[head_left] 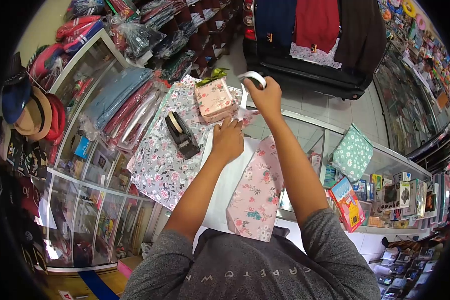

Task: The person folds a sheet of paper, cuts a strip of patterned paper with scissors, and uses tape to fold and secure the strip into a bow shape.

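Note:
My right hand [266, 97] is raised and closed on a roll of white tape or ribbon [255, 76]. From the roll a white strip [243, 102] hangs down beside a gift box [215, 100] in pink floral paper. A green bow [214, 76] tops the box. My left hand [228, 141] lies fingers forward at the near side of the box, over white paper; its fingertips are partly hard to make out. To its left stands a black tape dispenser [182, 135] on grey floral wrapping paper [160, 165]. Pink floral paper [255, 195] lies near my chest.
The glass counter [297, 130] carries a green daisy-print pouch [352, 152], a red and blue box [346, 205] and several small boxes. Bagged clothes [120, 100] are stacked on the left, with hats [37, 112] beyond. Trousers [317, 25] lie over a black case.

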`<state>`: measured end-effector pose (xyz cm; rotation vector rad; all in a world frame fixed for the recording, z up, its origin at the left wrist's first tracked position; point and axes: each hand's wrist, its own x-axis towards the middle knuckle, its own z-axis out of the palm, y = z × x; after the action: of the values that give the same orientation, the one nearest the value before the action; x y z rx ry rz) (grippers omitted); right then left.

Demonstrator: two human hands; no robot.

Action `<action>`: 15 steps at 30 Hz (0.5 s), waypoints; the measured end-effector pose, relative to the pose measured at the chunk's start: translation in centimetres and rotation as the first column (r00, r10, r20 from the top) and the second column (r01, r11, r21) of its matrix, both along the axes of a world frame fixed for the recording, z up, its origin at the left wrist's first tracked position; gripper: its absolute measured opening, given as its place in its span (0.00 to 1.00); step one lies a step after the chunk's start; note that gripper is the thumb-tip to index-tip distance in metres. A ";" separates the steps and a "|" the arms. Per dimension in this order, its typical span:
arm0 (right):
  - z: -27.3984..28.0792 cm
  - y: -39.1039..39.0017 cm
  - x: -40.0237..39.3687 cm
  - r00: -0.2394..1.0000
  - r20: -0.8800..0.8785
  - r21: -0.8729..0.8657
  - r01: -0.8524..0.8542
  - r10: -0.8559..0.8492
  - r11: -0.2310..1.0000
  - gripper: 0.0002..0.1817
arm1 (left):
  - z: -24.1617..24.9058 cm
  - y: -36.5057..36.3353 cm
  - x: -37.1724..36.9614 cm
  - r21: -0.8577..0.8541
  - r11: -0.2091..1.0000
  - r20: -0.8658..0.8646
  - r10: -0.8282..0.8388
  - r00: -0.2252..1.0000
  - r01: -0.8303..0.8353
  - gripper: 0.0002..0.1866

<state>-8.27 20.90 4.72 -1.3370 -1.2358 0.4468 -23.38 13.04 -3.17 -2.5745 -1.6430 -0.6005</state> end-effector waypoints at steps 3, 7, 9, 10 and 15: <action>-0.1 1.4 -2.0 0.993 0.108 -0.202 -0.019 0.041 0.979 0.31 | 0.1 -0.5 0.1 -0.038 0.999 -0.025 0.027 0.999 -0.028 0.25; -0.9 2.9 -3.6 0.902 0.148 -0.635 -0.227 0.405 0.739 0.40 | -0.3 -0.5 0.3 -0.052 0.997 -0.040 0.057 0.998 -0.059 0.26; -1.8 3.7 -4.2 0.873 0.182 -0.682 -0.218 0.452 0.698 0.40 | 0.1 -0.5 0.4 -0.084 0.993 -0.026 0.079 0.996 -0.081 0.23; -2.5 4.3 -4.3 0.854 0.187 -0.689 -0.239 0.486 0.684 0.39 | 0.0 -0.5 0.6 -0.083 0.993 -0.024 0.084 0.996 -0.086 0.23; -3.3 6.3 -4.6 0.837 0.099 -0.737 -0.301 0.538 0.605 0.37 | -0.2 0.0 0.6 0.105 0.982 0.078 0.147 0.986 -0.154 0.13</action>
<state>-12.86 27.24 1.39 -1.7915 -1.7736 1.1862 -22.79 13.05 -3.40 -2.3518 -1.7516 -0.7551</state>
